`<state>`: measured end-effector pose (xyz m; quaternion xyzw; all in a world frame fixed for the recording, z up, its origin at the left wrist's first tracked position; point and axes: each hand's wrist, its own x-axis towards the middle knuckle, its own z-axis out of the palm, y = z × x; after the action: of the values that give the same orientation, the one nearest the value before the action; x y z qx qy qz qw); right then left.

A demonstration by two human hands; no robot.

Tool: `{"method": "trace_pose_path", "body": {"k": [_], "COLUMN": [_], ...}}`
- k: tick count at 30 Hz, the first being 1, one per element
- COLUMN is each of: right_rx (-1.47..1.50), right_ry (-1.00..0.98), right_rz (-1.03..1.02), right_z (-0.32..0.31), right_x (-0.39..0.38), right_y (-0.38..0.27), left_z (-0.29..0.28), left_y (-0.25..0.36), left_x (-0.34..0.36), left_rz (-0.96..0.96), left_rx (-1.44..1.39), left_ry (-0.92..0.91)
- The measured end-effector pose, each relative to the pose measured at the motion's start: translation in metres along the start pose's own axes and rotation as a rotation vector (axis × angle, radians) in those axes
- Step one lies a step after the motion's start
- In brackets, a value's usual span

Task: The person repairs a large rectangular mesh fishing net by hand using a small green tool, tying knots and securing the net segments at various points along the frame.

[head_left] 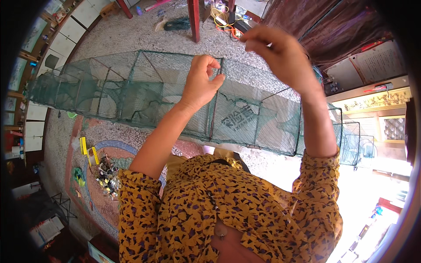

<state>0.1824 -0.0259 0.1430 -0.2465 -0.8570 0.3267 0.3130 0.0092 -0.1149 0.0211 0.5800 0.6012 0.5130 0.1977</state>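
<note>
left hand [202,81]: pinched shut on the top wire frame of the net cage [131,87], long, boxy green mesh.
right hand [276,55]: at 1 o'clock, fingertips pinched; can't tell what's held.

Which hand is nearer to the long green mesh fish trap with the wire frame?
Left. The left hand pinches the top wire edge of the long green mesh fish trap, in contact with it. The right hand is raised above the trap, fingers pinched together, apart from the frame.
</note>
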Motion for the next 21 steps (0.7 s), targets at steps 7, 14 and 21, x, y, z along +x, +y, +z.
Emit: {"method": "trace_pose_path", "body": {"k": [7, 14, 21], "right_rx": [-0.579, -0.472, -0.183], "right_ry": [-0.074, -0.076, -0.012], "right_rz": [0.008, -0.044, 0.190], "right_z": [0.035, 0.044, 0.077], "right_x": [-0.010, -0.008, -0.002], "right_y": [0.049, 0.065, 0.058], "left_z": [0.002, 0.002, 0.014], "left_y": [0.003, 0.000, -0.013], "left_x": [-0.003, -0.001, -0.002], "left_rz": [-0.201, -0.458, -0.617], "left_rx": [-0.015, -0.278, -0.615], "left_ry": [-0.029, -0.100, -0.059]}}
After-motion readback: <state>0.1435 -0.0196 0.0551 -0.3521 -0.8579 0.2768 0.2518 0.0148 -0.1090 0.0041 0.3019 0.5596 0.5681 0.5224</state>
